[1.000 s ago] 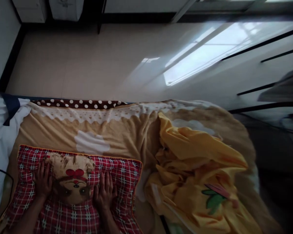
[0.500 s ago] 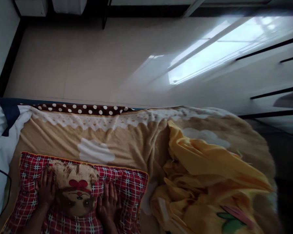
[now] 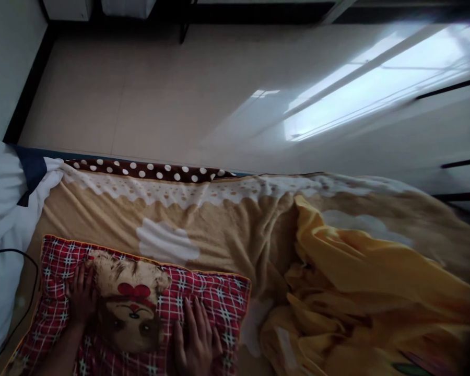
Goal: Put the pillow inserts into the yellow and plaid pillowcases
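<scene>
Left hand (image 3: 81, 296) and right hand (image 3: 197, 337) lie flat on plaid pillow (image 3: 131, 324), gripping nothing; pillow's on tan blanket (image 3: 219, 235) (wrinkled, likely soft). Uneven pressing could skid or bunch it.

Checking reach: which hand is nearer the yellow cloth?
Right. Your right hand is on the pillow, toward the yellow cloth; your left hand is on the pillow's far side.

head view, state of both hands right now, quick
Left hand: open, fingers extended on the plaid pillow, holding nothing visible.
Right hand: open, fingers spread on the same pillow, holding nothing visible.
</scene>
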A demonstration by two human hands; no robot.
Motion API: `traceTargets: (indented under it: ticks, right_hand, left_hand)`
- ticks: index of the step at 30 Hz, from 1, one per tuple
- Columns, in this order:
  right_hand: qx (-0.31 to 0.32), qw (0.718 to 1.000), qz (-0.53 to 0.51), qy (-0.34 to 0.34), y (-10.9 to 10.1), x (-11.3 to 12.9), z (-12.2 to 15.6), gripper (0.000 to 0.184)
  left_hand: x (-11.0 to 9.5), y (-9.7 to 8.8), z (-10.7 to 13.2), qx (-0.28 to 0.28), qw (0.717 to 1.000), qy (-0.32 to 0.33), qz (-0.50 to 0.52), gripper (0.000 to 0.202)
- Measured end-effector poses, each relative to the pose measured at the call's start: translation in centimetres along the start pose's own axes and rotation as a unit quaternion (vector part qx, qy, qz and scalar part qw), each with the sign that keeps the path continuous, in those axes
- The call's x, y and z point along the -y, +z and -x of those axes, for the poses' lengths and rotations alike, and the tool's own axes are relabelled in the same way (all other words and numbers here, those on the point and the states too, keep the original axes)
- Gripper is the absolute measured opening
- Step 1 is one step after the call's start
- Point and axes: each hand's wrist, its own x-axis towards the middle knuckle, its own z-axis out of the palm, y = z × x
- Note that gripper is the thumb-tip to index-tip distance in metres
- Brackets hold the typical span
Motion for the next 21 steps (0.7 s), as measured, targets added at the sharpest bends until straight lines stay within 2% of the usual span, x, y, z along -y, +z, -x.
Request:
traceTargets:
  ticks: [2,4,7,9,10,12,15,17,19,21]
  right_hand:
    - [-0.005,1.0,-0.005,0.016,-2.1,3.4,-1.1,0.061]
    - [0.002,0.998,-0.055,-0.01,-2.8,8.5,-2.3,0.062]
    - [0.092,0.983,-0.126,-0.095,-0.8,15.7,-3.9,0.059]
    - [0.128,0.976,-0.127,-0.124,1.3,17.0,-4.9,0.057]
    - [0.14,0.973,-0.119,-0.138,2.2,16.2,-5.3,0.058]
    - [0.151,0.973,-0.086,-0.153,2.9,11.9,-5.8,0.057]
    - [0.153,0.981,-0.003,-0.116,2.2,2.2,-6.0,0.055]
    - [0.158,0.985,0.043,-0.061,1.8,-3.5,-5.8,0.058]
    - [0.154,0.986,0.057,0.0,2.2,-7.3,-5.5,0.061]
    - [0.143,0.988,0.038,0.04,3.5,-9.0,-5.1,0.062]
  left_hand:
    - [-0.2,-0.3,-0.3,0.011,1.0,-0.014,0.002,0.059]
    - [-0.4,-0.6,-0.6,0.017,0.999,-0.028,0.001,0.059]
    - [-0.3,-0.6,-0.9,-0.002,1.0,-0.024,-0.006,0.061]
    - [0.0,-0.5,-1.0,-0.018,1.0,-0.016,-0.005,0.061]
    - [0.1,-0.4,-1.1,-0.023,1.0,-0.011,-0.002,0.062]
    - [0.2,-0.3,-1.2,-0.03,1.0,0.001,0.007,0.063]
    - [0.3,-0.3,-1.3,-0.024,0.999,0.001,0.024,0.06]
    - [0.4,-0.3,-1.1,-0.012,0.999,-0.017,0.032,0.058]
    - [0.5,-0.1,-0.9,0.002,0.999,-0.024,0.033,0.056]
    - [0.8,0.2,-0.6,0.006,1.0,-0.01,0.028,0.057]
